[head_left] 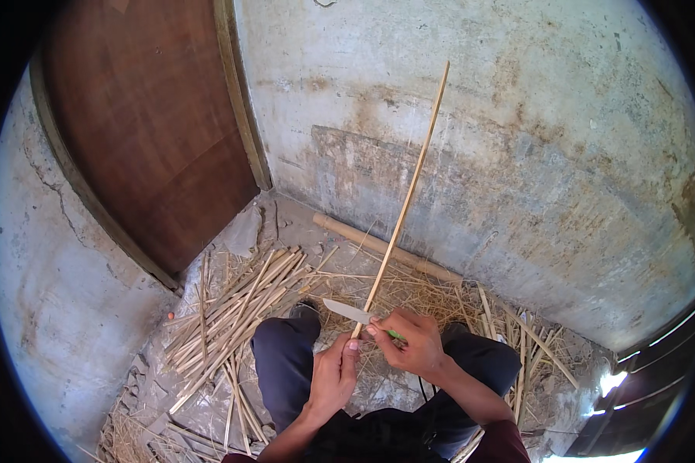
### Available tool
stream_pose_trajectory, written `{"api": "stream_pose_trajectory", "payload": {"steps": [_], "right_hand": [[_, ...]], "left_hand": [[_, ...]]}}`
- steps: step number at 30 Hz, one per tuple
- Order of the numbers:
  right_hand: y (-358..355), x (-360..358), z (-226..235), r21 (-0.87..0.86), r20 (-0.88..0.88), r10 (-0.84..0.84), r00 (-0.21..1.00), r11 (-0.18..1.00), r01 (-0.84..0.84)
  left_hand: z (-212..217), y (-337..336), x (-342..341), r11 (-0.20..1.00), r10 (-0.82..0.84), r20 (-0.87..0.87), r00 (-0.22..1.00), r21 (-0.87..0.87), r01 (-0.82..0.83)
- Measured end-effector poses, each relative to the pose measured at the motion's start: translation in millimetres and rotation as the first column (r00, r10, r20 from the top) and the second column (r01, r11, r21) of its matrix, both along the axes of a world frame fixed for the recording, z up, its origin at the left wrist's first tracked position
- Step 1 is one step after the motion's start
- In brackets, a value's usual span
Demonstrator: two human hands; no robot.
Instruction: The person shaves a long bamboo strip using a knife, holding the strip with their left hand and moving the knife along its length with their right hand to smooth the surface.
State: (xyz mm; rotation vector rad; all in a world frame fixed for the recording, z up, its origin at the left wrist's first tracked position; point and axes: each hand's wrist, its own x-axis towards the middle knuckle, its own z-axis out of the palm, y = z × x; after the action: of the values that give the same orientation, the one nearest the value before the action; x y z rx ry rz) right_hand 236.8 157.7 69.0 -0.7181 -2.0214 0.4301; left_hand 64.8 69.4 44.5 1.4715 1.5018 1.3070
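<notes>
Right fingers (pixel 382 342) clamped green-handled metal knife (pixel 349 312) | left fingers (pixel 350 353) pinched long tan wooden strip (pixel 408 201) | shaving, it seemed; next stroke needed steadiness!

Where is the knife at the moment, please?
In the head view, the knife is just below centre, held in the right hand, its blade pointing left across the bamboo strip, above the left hand.

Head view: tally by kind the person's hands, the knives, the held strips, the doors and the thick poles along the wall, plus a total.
Hands: 2 (left hand, right hand)
Knife: 1
Held bamboo strip: 1
Brown door: 1
Thick bamboo pole: 1
Total: 6
</notes>
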Motion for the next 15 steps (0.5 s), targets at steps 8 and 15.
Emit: {"api": "stream_pose_trajectory", "payload": {"steps": [8,15], "right_hand": [[-3.1,-1.7,-3.4,0.059,0.031,0.023,0.999,0.998,-0.025],[0.0,-1.7,-1.1,0.051,0.025,0.022,0.999,0.998,-0.023]], "left_hand": [[-0.3,3.1,-2.1,0.998,0.031,0.027,0.999,-0.049,-0.030],[0.7,0.7,1.6,1.000,0.015,-0.025,1.000,-0.023,-0.016]]}}
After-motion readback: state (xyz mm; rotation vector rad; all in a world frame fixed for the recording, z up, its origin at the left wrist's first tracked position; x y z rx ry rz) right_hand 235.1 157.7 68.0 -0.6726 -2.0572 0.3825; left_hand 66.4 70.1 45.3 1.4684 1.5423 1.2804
